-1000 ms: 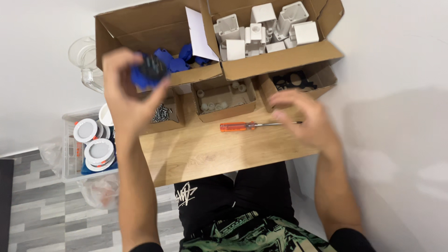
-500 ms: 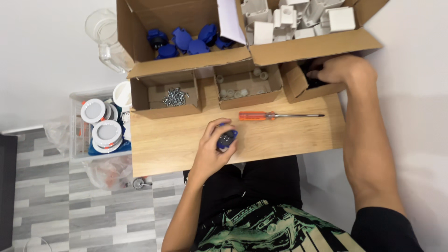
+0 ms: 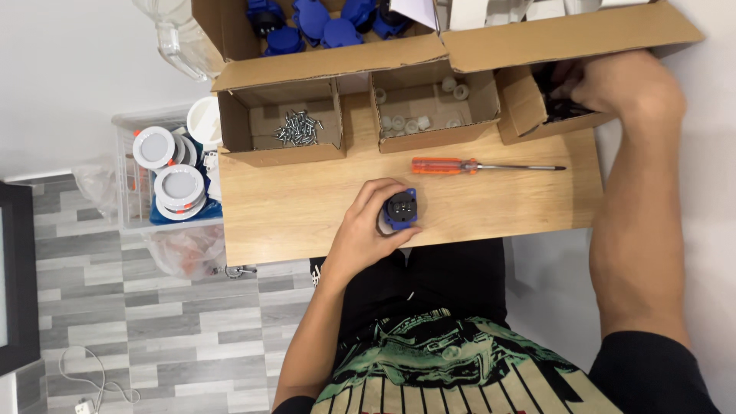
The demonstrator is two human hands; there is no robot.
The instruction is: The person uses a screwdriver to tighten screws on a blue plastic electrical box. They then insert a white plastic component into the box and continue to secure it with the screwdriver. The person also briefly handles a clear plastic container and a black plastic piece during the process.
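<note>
Head view, left hand: the left hand was curled around a small blue plastic socket housing with a dark face, pinning it upright on the pale wooden counter near the front edge, probably to steady it for work.
Head view, right hand: the right hand was reaching into the small open cardboard box of dark parts at the counter's right end; its fingers were buried among the contents, so I cannot tell whether they were closed on anything.
Head view, tool: an orange-handled screwdriver with a long steel shaft lay flat between the boxes and the blue housing, close to both hands.
Head view, sorted stock: a cardboard tray of loose silver screws and a cardboard tray of small white plastic caps sat side by side along the back, each kind kept apart.
Head view, cut off: a large cardboard carton of more blue housings ran out of the top edge, its white contents to the right barely showing.
Head view, hard to read: the dark parts were shadowed and shapeless; round white light fittings in a clear bin stood beside the counter, over the floor.
</note>
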